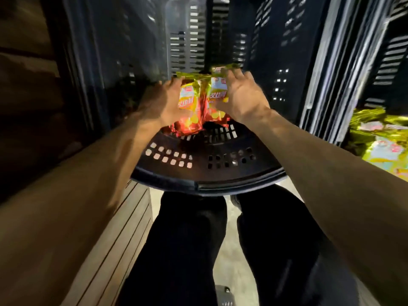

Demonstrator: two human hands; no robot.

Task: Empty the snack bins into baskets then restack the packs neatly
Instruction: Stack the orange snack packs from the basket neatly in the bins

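1. Both arms stretch forward over a black perforated basket (205, 164), which sits just in front of the person's dark-trousered legs (192, 250).

2. The left hand (162, 102) presses against the outer side of a yellow-and-red snack pack (189, 104), fingers wrapped along its edge: it is grasping that pack.

3. The right hand (239, 96) lies spread over a second snack pack (217, 93) of the same kind, palm on its face and fingertips reaching its top edge, holding it against the first.

4. The two packs stand upright and touch each other, squeezed between the hands, their gold top seams up and their red lower ends down.

5. Those lower ends hang just above the far part of the basket's slotted floor; whether they touch it I cannot tell, as motion blur softens the edges.

6. Off to the right, a heap of more gold snack packs (379, 142) lies in another container, well apart from the hands.

7. Behind the hands rise dark slotted bin walls (187, 40), with light showing through the slots.

8. A slatted wooden bench (123, 221) runs along the left, beside the left forearm, and a pale floor (227, 257) shows between the legs.
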